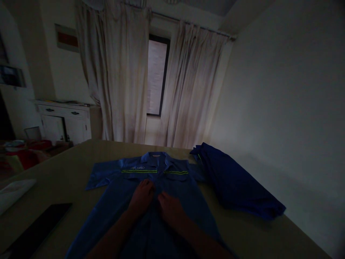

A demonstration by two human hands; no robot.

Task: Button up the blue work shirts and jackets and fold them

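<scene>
The smooth blue shirt [152, 230], stripes across its chest, lies spread on the desk [71, 178]; left hand [144, 194] and right hand [170, 207] meet its front, fingers curved; whether either grip pinches it, I cannot tell.

Both arms are bare — the left forearm [117, 228] and the right forearm [198, 235] narrow smoothly toward the left hand [142, 194] and the right hand [170, 207], bare too and rounded at the knuckles — with finer detail lost in the dimness.
</scene>
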